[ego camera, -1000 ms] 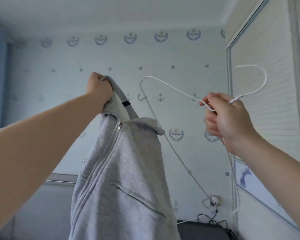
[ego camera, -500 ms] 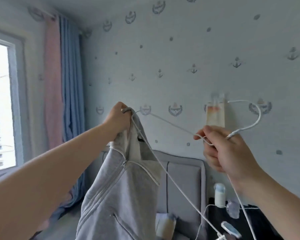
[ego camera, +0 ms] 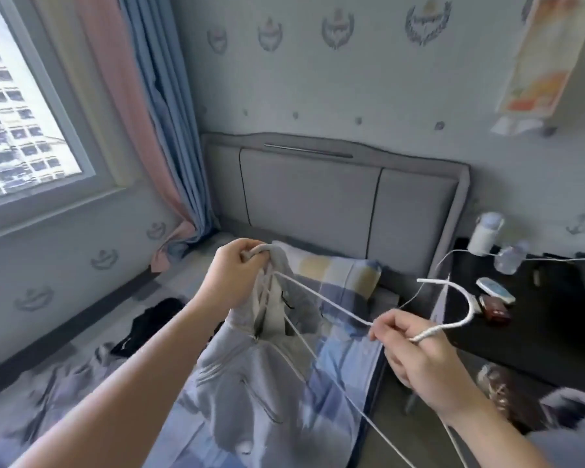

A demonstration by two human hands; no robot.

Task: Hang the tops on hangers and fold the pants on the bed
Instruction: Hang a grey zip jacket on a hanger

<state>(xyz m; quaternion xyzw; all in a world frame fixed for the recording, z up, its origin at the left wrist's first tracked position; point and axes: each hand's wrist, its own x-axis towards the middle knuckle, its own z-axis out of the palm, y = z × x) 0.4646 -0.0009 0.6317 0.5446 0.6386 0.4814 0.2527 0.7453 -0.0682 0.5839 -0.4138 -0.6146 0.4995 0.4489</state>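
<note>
A grey zip-up hoodie point(ego camera: 250, 383) hangs above the bed, bunched at its collar in my left hand point(ego camera: 233, 275). My right hand point(ego camera: 416, 352) grips a white wire hanger point(ego camera: 331, 307) just below its hook, which curves up to the right. One arm of the hanger reaches into the hoodie's neck opening by my left hand; the other arm runs down past the hoodie toward the lower right. A dark garment point(ego camera: 152, 322) lies on the bed further left.
The bed point(ego camera: 345, 363) has a blue checked cover, a pillow point(ego camera: 335, 268) and a grey padded headboard point(ego camera: 318, 194). A black nightstand point(ego camera: 537, 312) at right holds bottles, cables and small items. Window and curtains point(ego camera: 142, 106) stand at left.
The view has swung down from the wall to the bed. Both hands came lower, and the hanger's left arm has slid into the hoodie's neck opening.
</note>
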